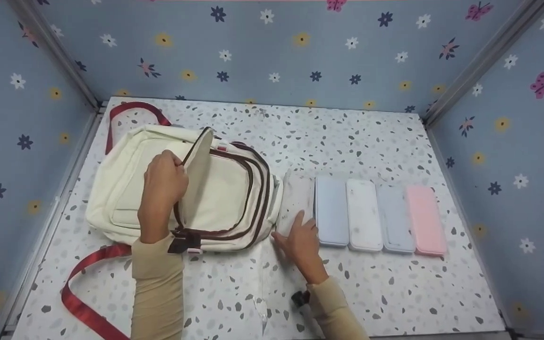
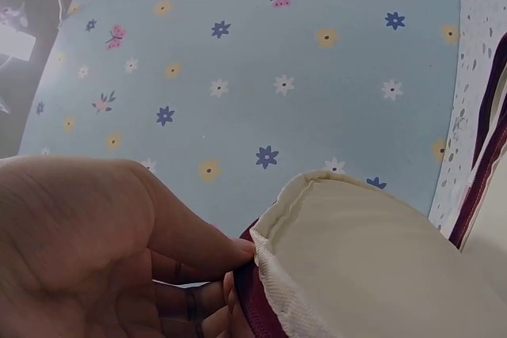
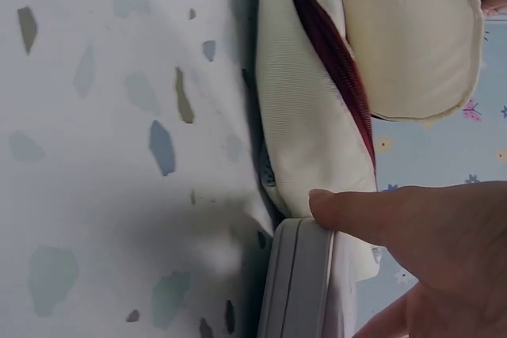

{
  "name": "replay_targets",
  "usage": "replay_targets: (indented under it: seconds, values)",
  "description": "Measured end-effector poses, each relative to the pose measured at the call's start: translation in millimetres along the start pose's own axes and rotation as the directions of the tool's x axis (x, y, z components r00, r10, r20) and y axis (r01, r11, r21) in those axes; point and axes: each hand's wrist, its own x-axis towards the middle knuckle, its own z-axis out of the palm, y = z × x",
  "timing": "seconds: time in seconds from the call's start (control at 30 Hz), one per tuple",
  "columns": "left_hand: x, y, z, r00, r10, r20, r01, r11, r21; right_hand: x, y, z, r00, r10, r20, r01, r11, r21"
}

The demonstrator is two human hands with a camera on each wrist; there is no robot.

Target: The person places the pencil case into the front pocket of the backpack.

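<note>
A cream backpack with dark red zips lies on the table, its front pocket unzipped. My left hand pinches the edge of the pocket's flap between thumb and fingers, holding it up; the left wrist view shows the thumb on the dark red trim. Beside the backpack lies a whitish flat rectangular case. Over its near part my right hand is spread, with the thumb stretched across the case's edge in the right wrist view. The undersides of the right fingers are hidden.
To the right, side by side, lie a blue case, a white case, a grey-blue case and a pink case. Red straps trail from the backpack. Flowered panels wall the speckled table.
</note>
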Motion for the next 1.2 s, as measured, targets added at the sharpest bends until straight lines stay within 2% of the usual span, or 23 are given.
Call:
replay_targets:
  seconds: [0.2, 0.47, 0.7, 1.2]
  values:
    - [0.6, -0.6, -1.2, 1.0, -0.007, 0.004, 0.007, 1.0, -0.002, 0.8, 0.8, -9.6, 1.0, 0.018, 0.015, -0.019, 1.0, 0.014]
    - [-1.5, -1.9, -1.2, 1.0, 0.005, -0.015, -0.005, 1.0, -0.005, -1.2, 3.6, -19.1, 1.0, 0.007, -0.03, -0.004, 0.996, 0.088]
    - [-2.9, -2.2, 1.4, 0.997, 0.056, -0.056, -0.056, 0.998, 0.001, 0.6, 13.9, -27.5, 0.998, 0.018, -0.062, -0.01, 0.991, 0.132]
    - [-1.0, -1.7, 0.6, 0.999, 0.033, -0.039, -0.032, 0.999, 0.007, 7.3, 39.3, -37.9, 0.983, -0.062, -0.17, 0.104, 0.963, 0.25]
